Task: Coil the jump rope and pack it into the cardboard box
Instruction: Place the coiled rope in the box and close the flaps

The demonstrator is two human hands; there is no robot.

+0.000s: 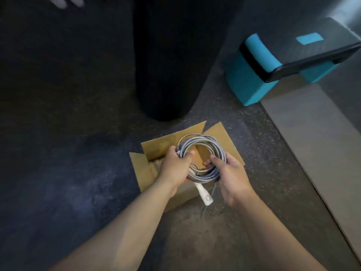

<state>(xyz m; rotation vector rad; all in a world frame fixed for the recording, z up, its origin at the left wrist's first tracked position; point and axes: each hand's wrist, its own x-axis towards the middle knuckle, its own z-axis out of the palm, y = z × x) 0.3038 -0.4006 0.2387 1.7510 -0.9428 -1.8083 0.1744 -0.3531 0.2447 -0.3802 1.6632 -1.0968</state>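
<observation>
The grey jump rope is wound into a round coil of several loops, held just above the open cardboard box on the floor. My left hand grips the coil's left side. On the lower right side of the coil, my right hand is closed around the loops. One white handle hangs down below the coil over the box's near wall, and a short grey rope end trails beside it. The box flaps stand open; its inside is mostly hidden by the coil and hands.
A tall black cylinder stands right behind the box. A teal and black step platform sits at the upper right. A pale floor strip runs along the right. The box rests on speckled dark flooring.
</observation>
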